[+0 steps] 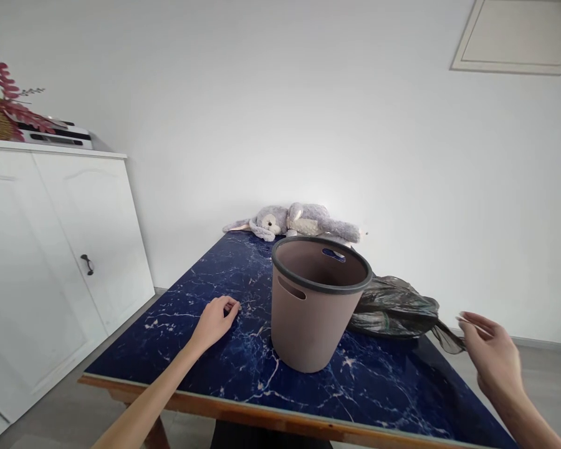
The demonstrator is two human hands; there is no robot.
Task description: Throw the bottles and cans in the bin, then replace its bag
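Bin (pixel 315 330), brown with a dark grey rim, taken as the hub of our clock, twelve pointing away from us. We record it upright on the blue marbled table (pixel 177 337), near the close edge, its mouth upward and two handle slots visible in the wall.

Left hand (pixel 217 318): at nine o'clock, low over the tabletop and apart from the bin. We see its fingers loosely curled, side by side, with the thumb near their tips; whether thumb and fingertips meet, we cannot tell.

Right hand (pixel 493 349): at three o'clock, out beyond the table's side. We note thumb and fingers pinching the drawn-out tail of a dark plastic bag (pixel 395 305); the exact contact is partly hidden. The bag's crumpled bulk lies on the table at two o'clock, just beside the bin.

At twelve o'clock, on the far end of the table, we find a grey plush rabbit (pixel 308 218) lying down, its head toward eleven. White cabinet (pixel 60 249) stands at ten o'clock, well apart from the bin.
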